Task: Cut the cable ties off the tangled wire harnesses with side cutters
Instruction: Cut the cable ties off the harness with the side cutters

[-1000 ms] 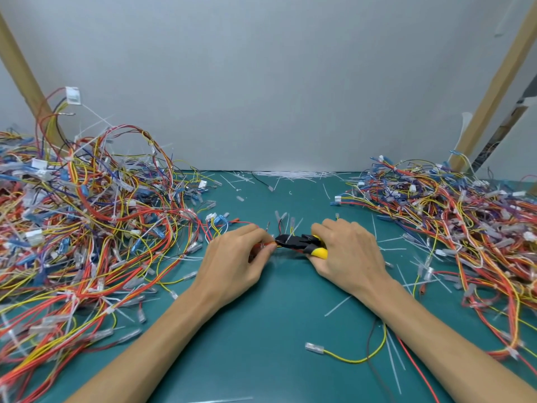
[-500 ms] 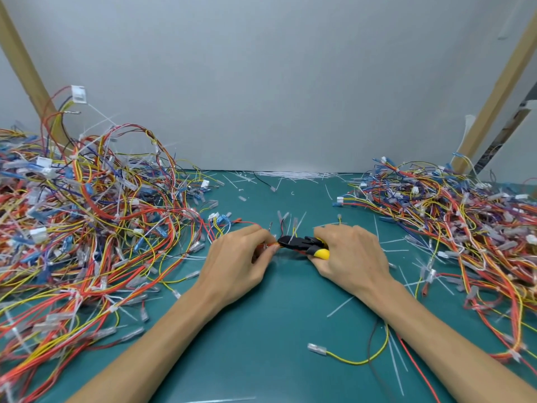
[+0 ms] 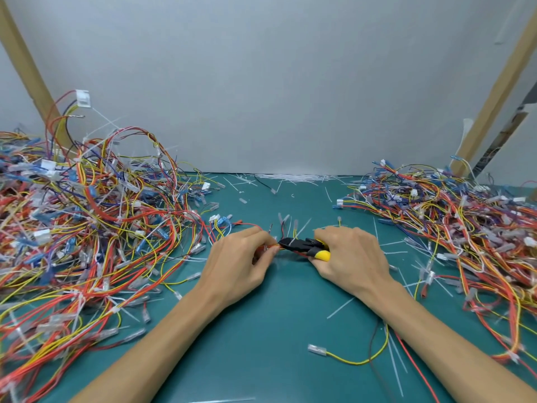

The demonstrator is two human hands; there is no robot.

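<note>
My right hand point(image 3: 350, 258) grips black and yellow side cutters point(image 3: 305, 247), whose jaws point left at mid-table. My left hand point(image 3: 238, 261) pinches a small bundle of red and yellow wires point(image 3: 271, 246) right at the cutter tips. The cable tie at the jaws is too small to make out. Loose ends of that harness point(image 3: 286, 225) stick up behind the cutters.
A big tangled heap of wire harnesses point(image 3: 87, 228) fills the left of the green table point(image 3: 261, 344); another heap point(image 3: 465, 228) fills the right. Cut white ties point(image 3: 293, 178) lie along the back wall. A yellow wire with a connector point(image 3: 343, 356) lies near my right forearm.
Both hands stay close together at mid-table, and the cutter jaws remain at the pinched wires. Only the camera view shifts slightly.
</note>
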